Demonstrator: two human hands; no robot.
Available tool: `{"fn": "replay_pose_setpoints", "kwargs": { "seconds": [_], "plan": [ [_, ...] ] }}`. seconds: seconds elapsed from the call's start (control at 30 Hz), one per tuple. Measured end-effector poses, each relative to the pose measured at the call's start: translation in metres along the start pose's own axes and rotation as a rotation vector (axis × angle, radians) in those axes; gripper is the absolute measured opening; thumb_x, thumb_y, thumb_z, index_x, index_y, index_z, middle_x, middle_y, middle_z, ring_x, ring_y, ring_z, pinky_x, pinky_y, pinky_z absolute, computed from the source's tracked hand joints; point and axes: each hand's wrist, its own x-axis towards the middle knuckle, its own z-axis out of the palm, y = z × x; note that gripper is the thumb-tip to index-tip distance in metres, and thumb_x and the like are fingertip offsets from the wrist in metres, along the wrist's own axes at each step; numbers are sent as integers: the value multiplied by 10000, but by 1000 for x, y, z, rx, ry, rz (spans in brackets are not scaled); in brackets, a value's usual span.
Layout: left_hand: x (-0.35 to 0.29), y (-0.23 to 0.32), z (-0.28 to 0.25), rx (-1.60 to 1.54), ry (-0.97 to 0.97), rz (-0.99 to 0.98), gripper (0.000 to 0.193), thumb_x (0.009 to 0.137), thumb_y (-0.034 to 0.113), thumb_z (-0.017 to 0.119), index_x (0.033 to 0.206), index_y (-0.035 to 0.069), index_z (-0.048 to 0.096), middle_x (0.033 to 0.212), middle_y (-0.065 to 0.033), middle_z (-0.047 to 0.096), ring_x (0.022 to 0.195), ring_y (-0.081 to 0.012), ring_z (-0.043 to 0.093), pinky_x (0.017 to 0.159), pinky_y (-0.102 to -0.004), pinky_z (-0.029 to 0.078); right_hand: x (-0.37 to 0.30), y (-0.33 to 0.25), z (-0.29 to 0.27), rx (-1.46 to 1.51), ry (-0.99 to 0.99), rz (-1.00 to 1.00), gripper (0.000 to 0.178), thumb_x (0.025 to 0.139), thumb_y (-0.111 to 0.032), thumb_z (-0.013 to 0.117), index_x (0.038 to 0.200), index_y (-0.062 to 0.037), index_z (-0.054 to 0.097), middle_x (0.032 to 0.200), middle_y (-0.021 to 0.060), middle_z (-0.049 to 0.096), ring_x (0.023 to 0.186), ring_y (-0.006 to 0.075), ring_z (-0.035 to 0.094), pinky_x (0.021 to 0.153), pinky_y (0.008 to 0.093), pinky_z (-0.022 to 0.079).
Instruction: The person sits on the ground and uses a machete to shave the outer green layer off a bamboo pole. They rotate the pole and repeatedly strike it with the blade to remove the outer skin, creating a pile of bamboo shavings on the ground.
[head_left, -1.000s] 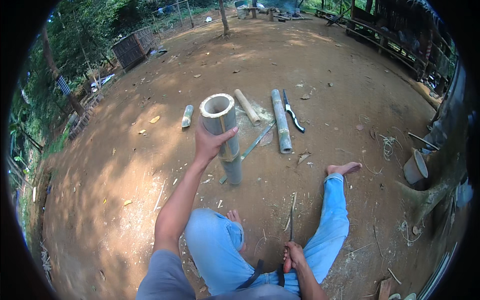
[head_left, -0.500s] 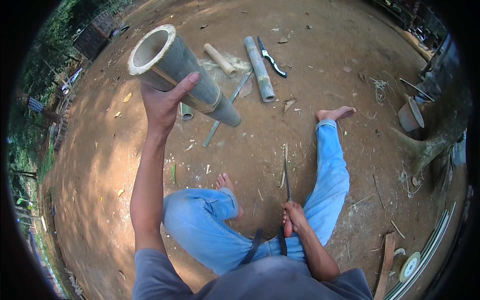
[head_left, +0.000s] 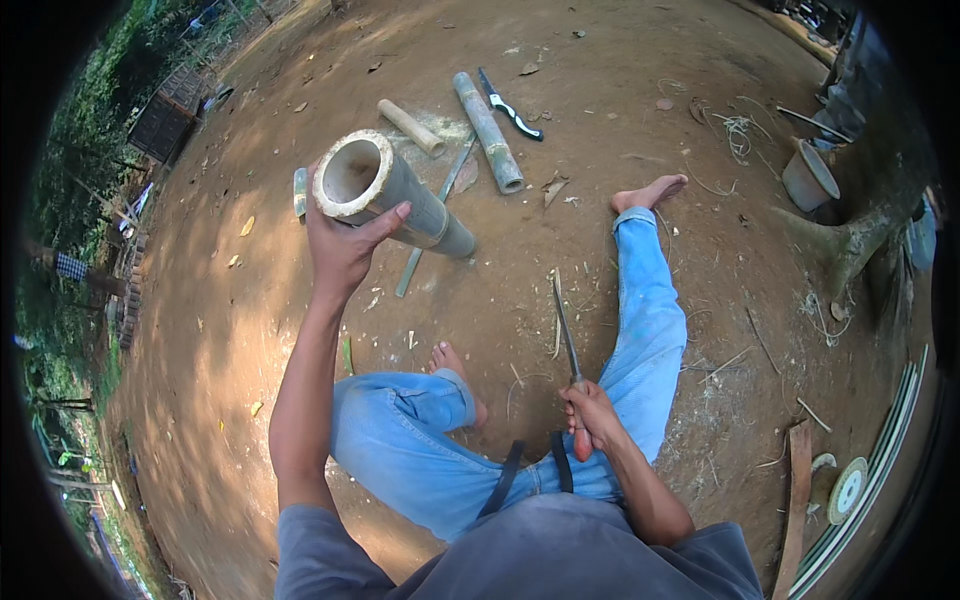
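With my left hand (head_left: 345, 245) I grip a thick bamboo tube (head_left: 415, 215) near its upper rim, my thumb along its near side. The tube leans, its wide open end toward me and its far end near the ground. My right hand (head_left: 594, 412) is wrapped around the reddish handle of a long, thin-bladed knife (head_left: 566, 330). The blade points forward, away from me, over the ground between my legs and apart from the bamboo.
Beyond the tube lie a short pale bamboo piece (head_left: 411, 127), a longer bamboo length (head_left: 488, 133), a folding saw (head_left: 511, 106) and a flat bamboo strip (head_left: 408, 272). At right are a bucket (head_left: 810, 177), tree trunk (head_left: 850, 245), plank (head_left: 797, 490) and long strips (head_left: 880, 455).
My left hand has lowered the bamboo tube toward me and tilted its open end more my way. The right hand with the knife has shifted only slightly.
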Motion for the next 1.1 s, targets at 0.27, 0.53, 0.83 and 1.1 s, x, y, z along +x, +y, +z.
{"fn": "replay_pose_setpoints", "kwargs": {
  "seconds": [0.27,0.53,0.83,1.1],
  "plan": [
    [32,-3,-9,-31,108,28,705,687,104,915,1254,35,503,1188,-91,622,1077,-195,625,917,-360,532,-42,-24,5,-37,10,-35,170,905,-167,664,965,-68,539,664,-1,515,485,100,494,415,268,444],
    [9,-22,-20,-14,10,-16,753,701,83,906,1303,35,458,1217,-82,615,1119,-188,618,963,-366,532,-39,-35,22,-66,-11,-64,161,897,-134,663,978,-56,548,671,1,523,487,94,500,421,260,441],
    [-1,-6,-29,4,10,-29,854,692,88,911,1371,35,396,1238,-104,614,1147,-188,613,1000,-364,517,-58,-63,63,-251,-4,-503,197,855,-13,495,1051,-29,520,599,20,494,444,103,485,401,262,391],
    [-10,1,-17,-41,39,-22,840,688,159,915,1357,25,425,1227,-106,633,1145,-191,624,1004,-352,504,-65,-105,86,-421,-129,-690,284,976,-284,626,1014,-20,530,615,0,543,490,75,524,444,245,407]
  ]
}}
